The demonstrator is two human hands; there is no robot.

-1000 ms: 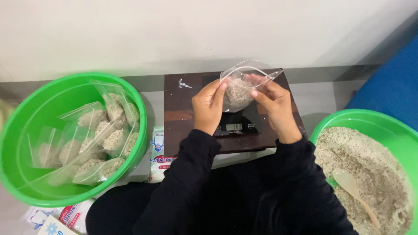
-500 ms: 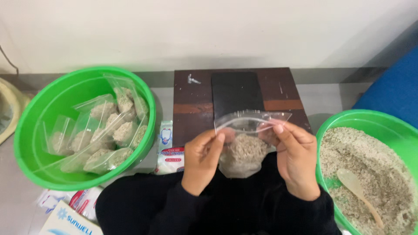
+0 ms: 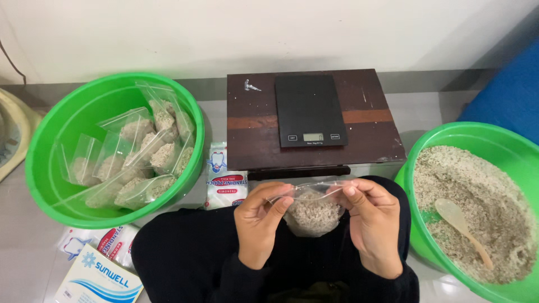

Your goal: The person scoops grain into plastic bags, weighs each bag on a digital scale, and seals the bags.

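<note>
A small clear zip bag partly filled with pale grain hangs over my lap. My left hand pinches its top edge at the left end and my right hand pinches it at the right end. Just beyond the bag, a black flat kitchen scale lies bare on a low dark wooden stand.
A green basin at the left holds several filled clear bags. Another green basin at the right holds loose grain and a pale spoon. Packs of pouches and a white-and-blue box lie on the floor.
Both hands have lifted the bag off the scale and brought it down toward my lap. The scale is now bare.
</note>
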